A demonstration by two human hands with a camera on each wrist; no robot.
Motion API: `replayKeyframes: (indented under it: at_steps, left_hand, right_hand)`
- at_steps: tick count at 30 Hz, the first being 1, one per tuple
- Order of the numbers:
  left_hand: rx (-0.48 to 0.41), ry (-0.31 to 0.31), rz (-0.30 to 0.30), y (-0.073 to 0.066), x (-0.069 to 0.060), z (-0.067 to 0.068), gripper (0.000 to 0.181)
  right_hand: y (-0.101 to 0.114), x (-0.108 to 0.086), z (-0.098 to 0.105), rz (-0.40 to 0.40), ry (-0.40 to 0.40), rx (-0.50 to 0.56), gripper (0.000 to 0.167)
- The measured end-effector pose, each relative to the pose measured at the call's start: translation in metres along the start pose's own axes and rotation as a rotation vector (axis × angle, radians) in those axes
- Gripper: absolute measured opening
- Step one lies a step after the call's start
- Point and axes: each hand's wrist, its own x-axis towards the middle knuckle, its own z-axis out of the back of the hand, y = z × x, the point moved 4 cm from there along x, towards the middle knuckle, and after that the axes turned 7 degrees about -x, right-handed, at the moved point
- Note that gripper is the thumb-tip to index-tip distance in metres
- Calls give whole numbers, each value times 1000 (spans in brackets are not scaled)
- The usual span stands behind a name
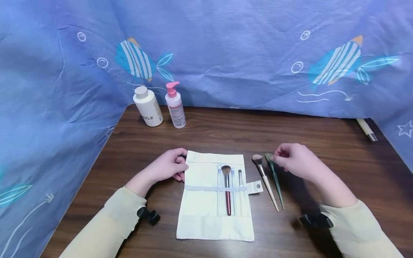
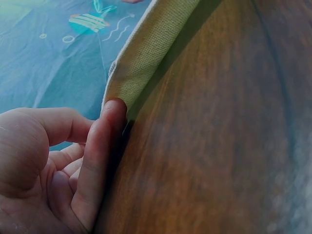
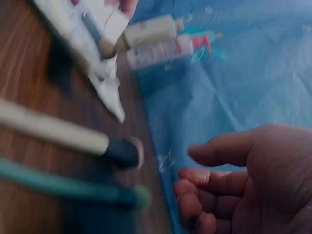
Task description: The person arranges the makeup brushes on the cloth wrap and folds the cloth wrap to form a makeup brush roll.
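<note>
A white cloth brush roll (image 1: 201, 179) lies unrolled on the table. My left hand (image 1: 171, 165) pinches its upper left edge between thumb and finger; in the left wrist view that cloth edge (image 2: 151, 48) is lifted off the wood. Under the roll's elastic band sit a red-handled makeup brush (image 1: 228, 200) and several slender ones. To the roll's right lie a makeup brush with a pale handle (image 1: 268, 188) and a green makeup brush (image 1: 277, 184). Beside the green brush's bristle end hovers my right hand (image 1: 298, 161), fingers loosely bent and, in the right wrist view, apart from both brushes.
At the back left stand a white bottle (image 1: 148, 107) and a pump bottle with a pink top (image 1: 176, 111). A pale tube-like object (image 1: 366, 129) lies at the back right corner. A snap tab (image 1: 255, 187) sticks out from the roll toward the loose brushes.
</note>
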Motion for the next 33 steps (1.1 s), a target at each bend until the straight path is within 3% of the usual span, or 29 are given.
replayKeyframes:
  at_steps: [9,18,22,26,33]
  left_hand:
    - [-23,-26,-15,2,-8,4,36]
    - [-43,-15,7,1,-7,2,38]
    - [-40,-16,2,1,-7,2,37]
    - [-33,-8,-2,1,-5,2,37]
    - [-28,1,-11,0,-1,-1,36]
  right_hand:
    - [-2,11,-17,-58,42,-238,24]
    - [-5,15,-24,-69,9,-262,20]
    - [-8,18,-24,-47,-23,-163,15]
    - [-12,20,-24,-61,-16,8,12]
    - [-3,23,-22,-67,8,439,17]
